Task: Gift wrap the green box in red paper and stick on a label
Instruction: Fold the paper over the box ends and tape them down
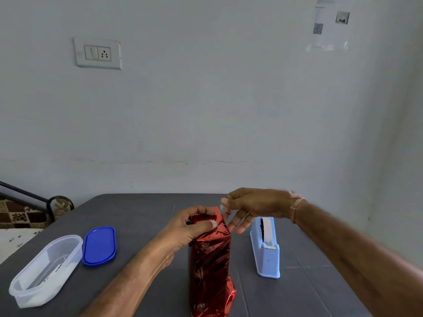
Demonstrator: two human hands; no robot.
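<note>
I have the wrapped box (pixel 210 266) standing upright on its end on the table (pixel 148 213), at about 6 o'clock from the table's middle and close to the near edge. Shiny red paper (pixel 209 282) covers every face I can see, crinkled, with dark reflections down the front. At the foot the paper bulges loose and crumpled toward 4 o'clock. At the top end it is folded inward, and one pointed flap stands up at the 1 o'clock corner. The left hand (pixel 190 227) grips the top from 9 o'clock, its thumb on the folded paper. The right hand (pixel 256 205) pinches a small clear strip (pixel 221 207) just above that flap.
</note>
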